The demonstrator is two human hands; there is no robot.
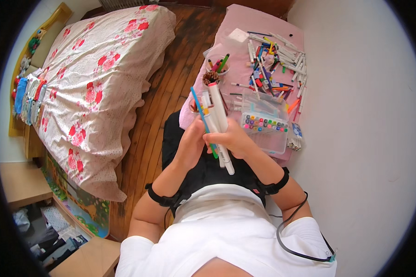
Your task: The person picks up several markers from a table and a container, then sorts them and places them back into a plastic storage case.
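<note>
Both hands meet in front of my lap around a small bundle of pens. My left hand (191, 142) presses against the bundle's left side, beside a thin blue pen (198, 105). My right hand (237, 138) grips white markers (218, 107), one with a red end, its thumb across them. Beyond the hands, clear cups hold green and other coloured pens (223, 63) and brown pencils (211, 79). A clear plastic case (279, 140) with capped markers in rows (264, 123) lies to the right. Behind it spreads a loose pile of markers (267, 69).
The pink-covered table (235, 20) stands along the white wall (350, 104). A packet of white pens (295, 140) lies at its right edge. Left are a bed with a floral cover (100, 83), folded clothes (29, 97) and an opened drawer (55, 235). A black cable (280, 239) runs along my right arm.
</note>
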